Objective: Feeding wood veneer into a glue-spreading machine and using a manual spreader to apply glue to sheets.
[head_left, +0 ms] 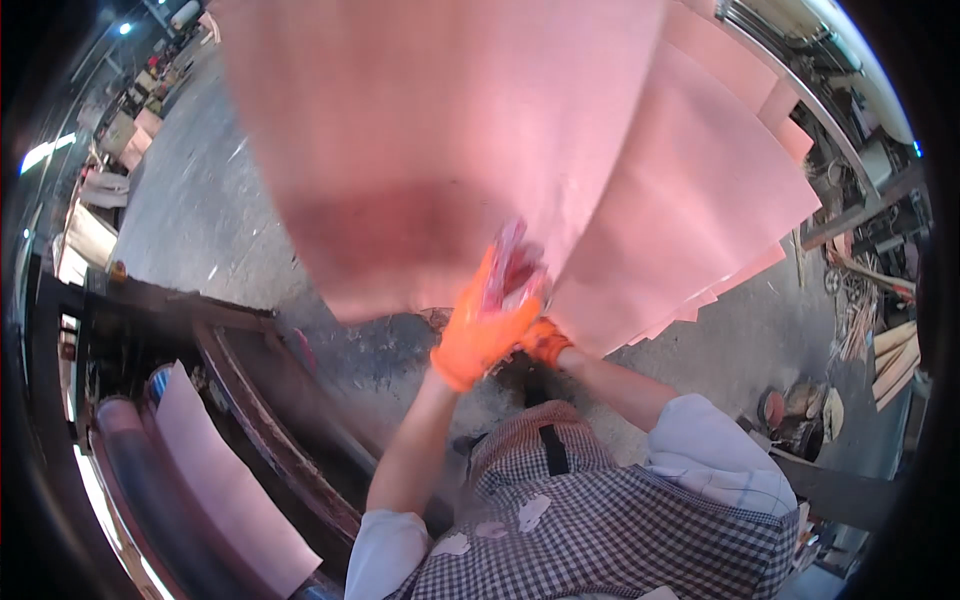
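Holding a large pink veneer sheet up before me, I have both hands at its lower right corner. My left hand, in an orange glove, is closed on the sheet's lower edge, fingers curled over it. My right hand, also gloved in orange, sits just beneath and behind the left; only its knuckles show, so I cannot tell how far its fingers are closed or whether they grip the sheet. The sheet's long axis appears to run away from me, toward the top of the view, though motion blur softens its edges and its far end is cut off by the frame. To the right lies a fanned stack of pink sheets on the grey concrete floor, their long sides angled up and to the right; the held sheet hides the stack's left part. At lower left, a roller machine carries another pale sheet. My checked apron fills the lower edge.
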